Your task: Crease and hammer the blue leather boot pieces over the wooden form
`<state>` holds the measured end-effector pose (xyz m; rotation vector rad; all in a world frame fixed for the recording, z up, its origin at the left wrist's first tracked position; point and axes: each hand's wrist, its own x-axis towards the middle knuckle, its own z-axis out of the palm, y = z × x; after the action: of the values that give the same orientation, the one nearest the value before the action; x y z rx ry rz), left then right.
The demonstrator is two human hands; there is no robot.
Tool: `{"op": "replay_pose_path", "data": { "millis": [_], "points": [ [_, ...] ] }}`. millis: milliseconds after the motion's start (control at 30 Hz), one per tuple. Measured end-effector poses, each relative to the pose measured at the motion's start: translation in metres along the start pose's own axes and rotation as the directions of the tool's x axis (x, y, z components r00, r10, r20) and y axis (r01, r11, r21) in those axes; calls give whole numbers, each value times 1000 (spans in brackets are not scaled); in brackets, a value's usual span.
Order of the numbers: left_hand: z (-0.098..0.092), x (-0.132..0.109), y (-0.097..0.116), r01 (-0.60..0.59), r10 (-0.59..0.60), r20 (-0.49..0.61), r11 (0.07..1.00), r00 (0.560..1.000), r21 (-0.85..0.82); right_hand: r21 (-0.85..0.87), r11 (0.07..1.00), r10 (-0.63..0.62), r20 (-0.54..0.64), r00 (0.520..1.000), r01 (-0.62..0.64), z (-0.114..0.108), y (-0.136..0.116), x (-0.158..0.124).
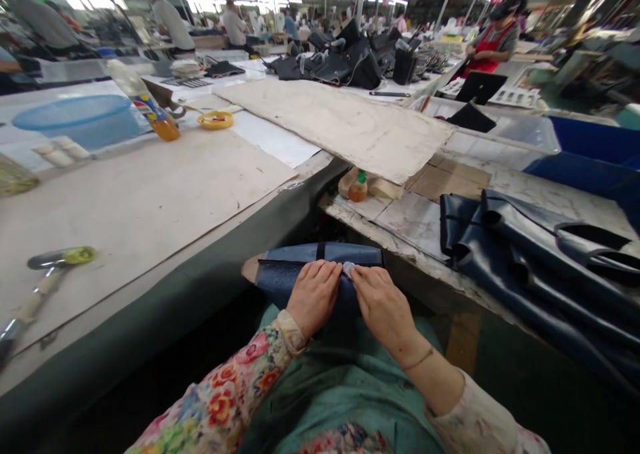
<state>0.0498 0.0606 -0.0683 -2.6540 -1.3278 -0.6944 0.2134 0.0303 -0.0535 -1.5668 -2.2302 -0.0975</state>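
Observation:
A dark blue leather piece [280, 274] with a black strip across it lies across my lap, at the table edge. A tan tip of something sticks out from its left end. My left hand [315, 294] is closed over the piece, its fingers together along the dark seam. My right hand [383, 301] pinches a small pale grey wad [349, 267] against the same seam, close to the left fingertips. Its exact kind is unclear. The underside of the leather is hidden by my hands and the green apron [340, 374].
Several dark blue leather tubes [530, 261] are heaped on the right table. A hammer [55, 267] lies on the left table, with a bottle [145, 101], blue basin [83, 121] and yellow dish [215, 119] behind. A small green-capped bottle [358, 187] stands ahead. Co-workers are farther back.

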Motion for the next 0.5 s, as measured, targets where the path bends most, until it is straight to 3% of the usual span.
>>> {"op": "replay_pose_path", "data": {
  "millis": [267,500],
  "points": [
    [-7,-19,-23,100,-96,-57,993,994,62,79,995,-72,41,997,69,10,-22,20],
    [-4,-34,-23,177,-169,-109,982,980,66,225,974,-34,86,996,14,3,-9,23]
  ]
}}
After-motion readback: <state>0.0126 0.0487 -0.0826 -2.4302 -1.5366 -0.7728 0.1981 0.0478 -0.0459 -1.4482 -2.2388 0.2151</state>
